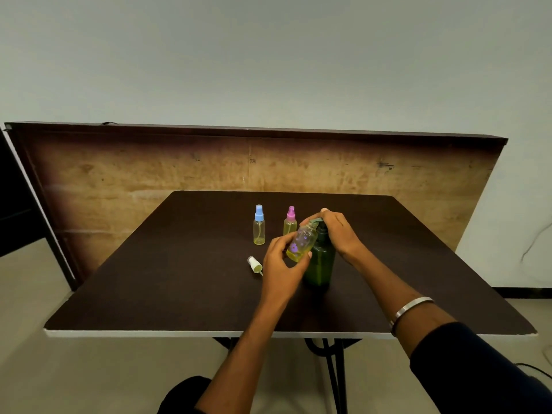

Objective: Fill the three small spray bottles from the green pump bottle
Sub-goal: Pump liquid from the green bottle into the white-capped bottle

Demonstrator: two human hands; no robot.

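My left hand grips an uncapped small spray bottle with purple flowers, tilted so its mouth sits under the pump spout. Yellow liquid lies in its lower end. My right hand rests on top of the green pump bottle, fingers curled over the pump head, which is mostly hidden. The green bottle stands upright on the dark table. A blue-capped spray bottle and a pink-capped spray bottle stand upright behind, both holding yellow liquid. A white spray cap lies on the table left of my left hand.
A wooden board stands upright along the table's far edge. The table's white front edge runs near me, with black folding legs below. A metal bangle circles my right wrist.
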